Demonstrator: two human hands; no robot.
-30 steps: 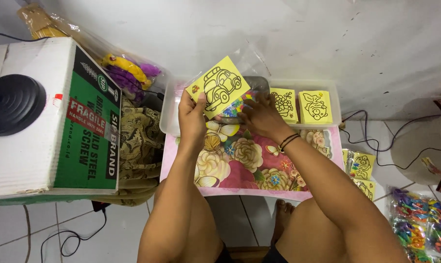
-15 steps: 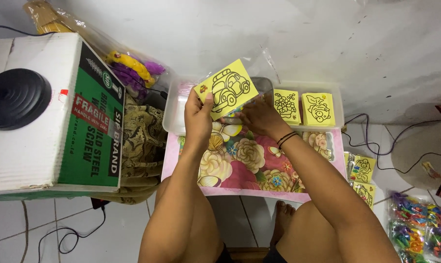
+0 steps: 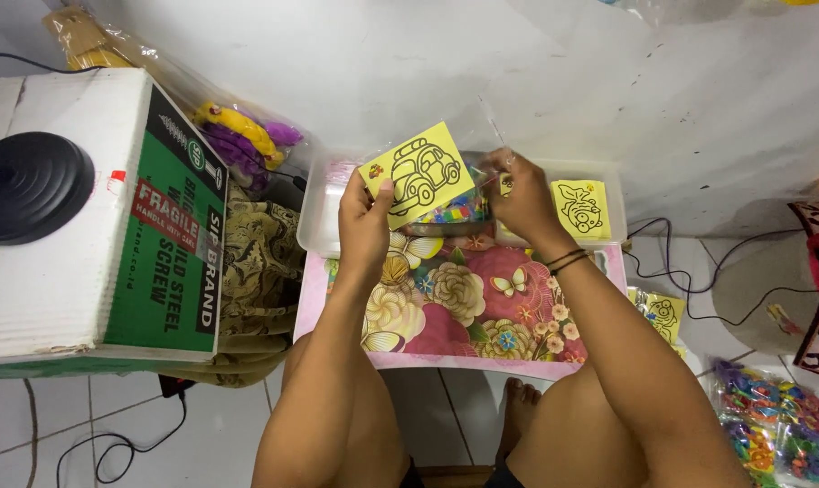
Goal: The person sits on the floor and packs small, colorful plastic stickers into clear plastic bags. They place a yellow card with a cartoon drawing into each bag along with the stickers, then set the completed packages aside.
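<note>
Above the small floral tabletop, the left hand holds a yellow card printed with a black car outline. The card is raised clear of the tabletop and tilted, its lower left edge pinched between the thumb and the fingers of that hand. The right hand is just beside the card's right edge, its fingers pressed together on a clear plastic sleeve that rises behind the card; whether they also grip the card cannot be told.

Handling, as a judgement: the card appears thin, light and moderately stiff, holding its flat shape when supported at one edge only. It should bend or crease under a hard squeeze, so a light pinch at an edge or corner, off the printed outline, is the suitable hold. The sleeve looks soft, limp and slippery.

Behind the hands stands a shallow translucent tray holding a second yellow card and a dish of coloured beads. A cardboard box stands to the left.
</note>
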